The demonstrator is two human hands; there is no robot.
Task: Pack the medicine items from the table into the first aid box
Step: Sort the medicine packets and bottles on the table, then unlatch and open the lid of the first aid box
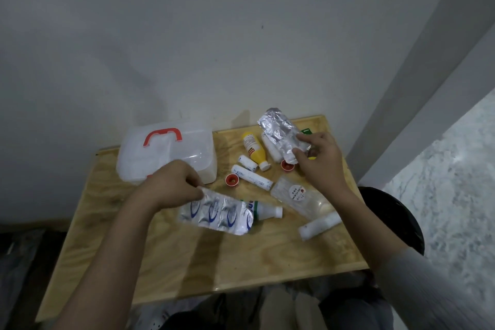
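The first aid box (166,155), translucent white with a red handle, stands shut at the back left of the wooden table (203,257). My left hand (171,185) pinches the end of a silver blister strip with blue print (217,214), held just above the table in front of the box. My right hand (318,161) grips a crumpled silver blister strip (278,131), lifted over the back right. Between my hands lie a yellow bottle (254,151), a white bottle (267,213) partly under the blue-printed strip, and white tubes (251,177).
Two small red caps (232,180) (287,165), a clear plastic pouch with a round label (297,195) and a white gauze roll (318,225) lie on the table. A wall rises behind. A dark round bin (393,220) stands off the right edge.
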